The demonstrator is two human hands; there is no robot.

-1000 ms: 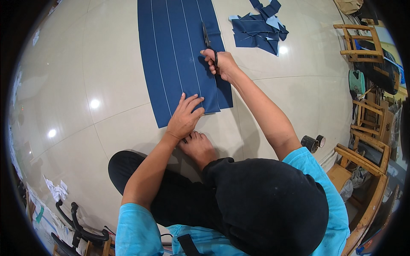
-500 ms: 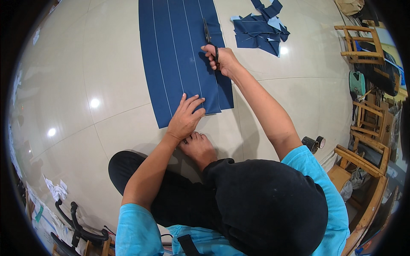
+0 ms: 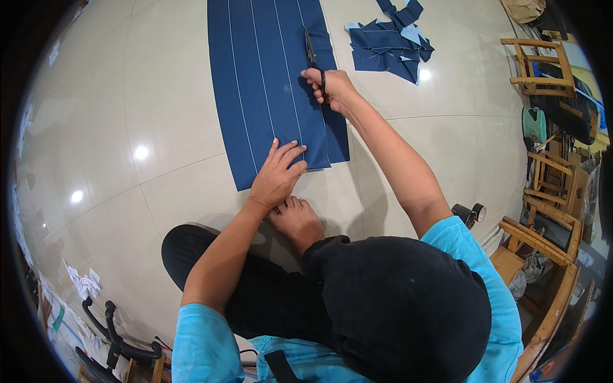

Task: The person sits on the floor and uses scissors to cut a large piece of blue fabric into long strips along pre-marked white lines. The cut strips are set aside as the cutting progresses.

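Observation:
A long piece of dark blue fabric (image 3: 255,83), marked with pale lengthwise lines, lies flat on the tiled floor in front of me. My left hand (image 3: 278,172) rests on its near edge with the fingers spread out and pressed down. In my right hand (image 3: 329,89) is a pair of scissors (image 3: 311,51) with black handles, my fingers closed round the loops. The blades point away from me along the rightmost line. A right-hand strip of the fabric is parted from the rest near me, up to the scissors. My bare foot (image 3: 299,223) is just below my left hand.
Blue fabric scraps (image 3: 389,48) lie in a heap at the far right. Wooden stools (image 3: 543,80) and frames line the right side, with rolls of tape (image 3: 469,214) on the floor nearer me. A black chair base (image 3: 118,338) stands at the lower left, near crumpled white scraps (image 3: 83,281).
Hardly anything differs. My right hand and the scissors are very slightly nearer to me; my left hand stays on the fabric.

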